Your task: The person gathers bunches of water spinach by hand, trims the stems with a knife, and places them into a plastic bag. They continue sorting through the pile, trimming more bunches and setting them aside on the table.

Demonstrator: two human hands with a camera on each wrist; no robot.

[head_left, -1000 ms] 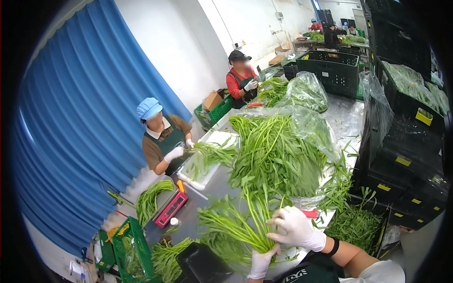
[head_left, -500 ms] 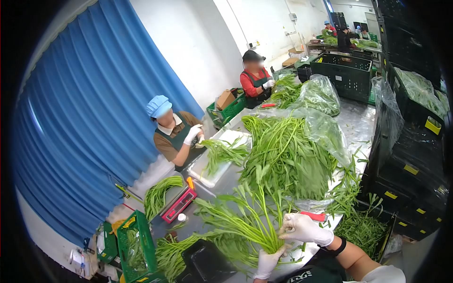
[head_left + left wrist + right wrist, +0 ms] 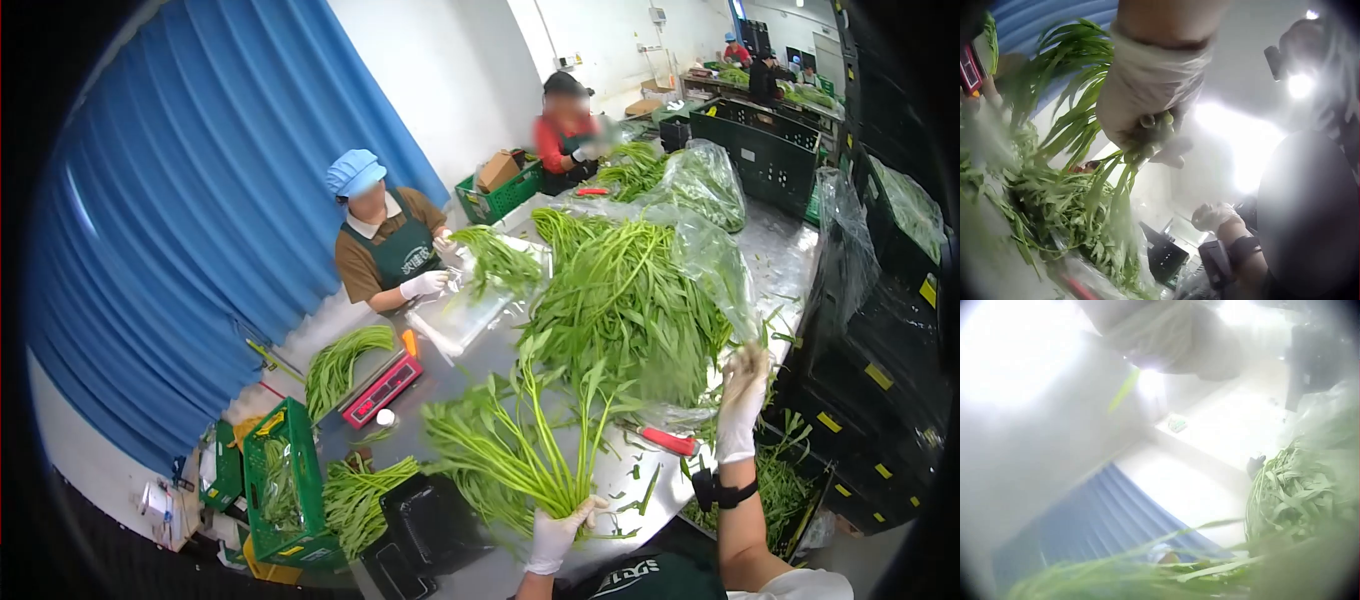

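Where the head view looks down the steel worktop (image 3: 790, 255), the left hand (image 3: 555, 535) sits at 6 o'clock, gloved in white, its fingers wrapped round the stem ends of a bunch of leafy greens (image 3: 520, 450). The bunch stands nearly upright from the fist and fans toward 11 and 12 o'clock over the worktop. The right hand (image 3: 742, 400), also gloved, is lifted at 4 o'clock and smeared by motion, so I cannot tell whether its fingers are spread or closed. It is at the 5 o'clock edge of a large heap of greens (image 3: 630, 300), which lies partly under a clear plastic sheet (image 3: 715, 260). A red-handled knife (image 3: 668, 440) lies between the two hands. At 9 o'clock from the bunch are a red scale (image 3: 383, 390) and a green crate (image 3: 285, 480); a black tray (image 3: 425, 530) lies just beside the left hand at 9 o'clock.

In the left wrist view, the left hand (image 3: 1147, 100) clamps the stems at 12 o'clock, and the bunch (image 3: 1072, 144) spreads toward 9 o'clock. The right hand (image 3: 1213, 215) shows small at 5 o'clock, apart from the bunch.

In the right wrist view, the right hand (image 3: 1160, 331) is a pale blur at 12 o'clock with a thin leaf (image 3: 1124, 390) just below it. The heap (image 3: 1291, 494) fills 4 o'clock, and a blue curtain (image 3: 1097, 519) hangs at 7 o'clock.
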